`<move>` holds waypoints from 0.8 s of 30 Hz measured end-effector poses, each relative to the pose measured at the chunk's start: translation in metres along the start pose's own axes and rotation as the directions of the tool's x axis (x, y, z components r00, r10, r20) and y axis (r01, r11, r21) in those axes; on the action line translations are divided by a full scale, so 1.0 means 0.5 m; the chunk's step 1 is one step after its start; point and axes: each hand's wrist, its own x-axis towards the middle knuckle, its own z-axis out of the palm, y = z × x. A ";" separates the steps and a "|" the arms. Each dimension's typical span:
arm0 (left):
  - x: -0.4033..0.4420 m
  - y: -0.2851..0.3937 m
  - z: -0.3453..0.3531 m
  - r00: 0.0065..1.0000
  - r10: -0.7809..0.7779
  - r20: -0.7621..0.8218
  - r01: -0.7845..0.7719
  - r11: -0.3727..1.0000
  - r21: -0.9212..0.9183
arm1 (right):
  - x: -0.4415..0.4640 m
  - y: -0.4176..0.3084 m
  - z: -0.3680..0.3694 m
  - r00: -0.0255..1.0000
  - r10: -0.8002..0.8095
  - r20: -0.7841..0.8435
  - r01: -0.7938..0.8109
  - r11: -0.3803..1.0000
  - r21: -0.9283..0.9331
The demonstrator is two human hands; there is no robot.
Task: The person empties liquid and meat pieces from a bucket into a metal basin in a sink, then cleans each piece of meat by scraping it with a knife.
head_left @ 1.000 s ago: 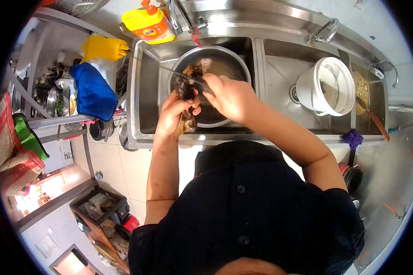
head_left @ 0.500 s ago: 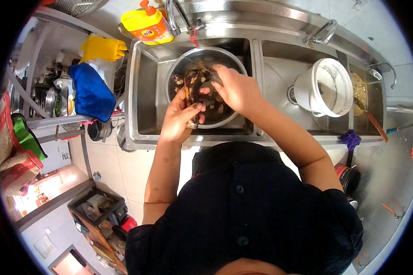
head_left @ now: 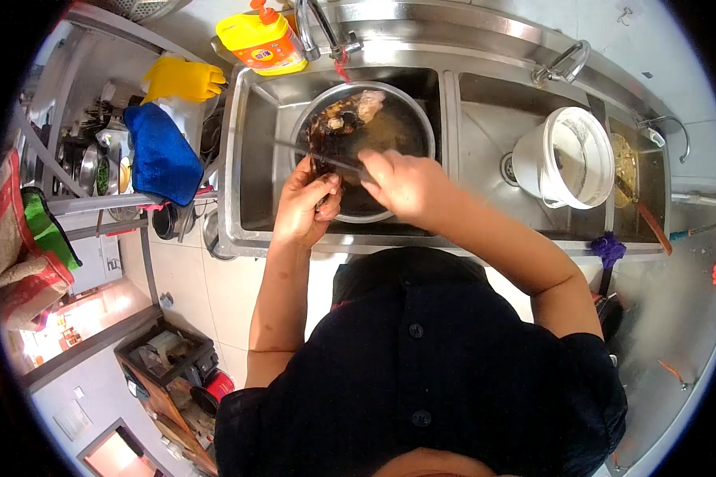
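In the head view my left hand is closed around a long, dark brown piece that looks like charred meat, above the near left part of a round metal basin. My right hand grips a knife, its handle mostly hidden in my fingers. The thin blade points left and lies across the dark piece; whether it cuts or scrapes is not clear. Murky brown water fills the basin. Farther back in it are dark and yellowish bits and a pale, pinkish lump.
The basin stands in the left bay of a steel sink. A white bucket sits in the right bay. Behind are a yellow-orange pump bottle and taps. A rack at left holds a yellow glove and a blue cloth.
The dark piece has swung lower and my left hand has moved slightly left. My right hand has come toward me and right, bringing the knife blade into clear view.
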 end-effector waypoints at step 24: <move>0.054 -0.089 -0.131 0.880 -0.372 -0.295 0.357 0.928 -0.103 | -0.030 0.065 -0.033 0.893 0.448 0.052 -0.445 0.859 0.254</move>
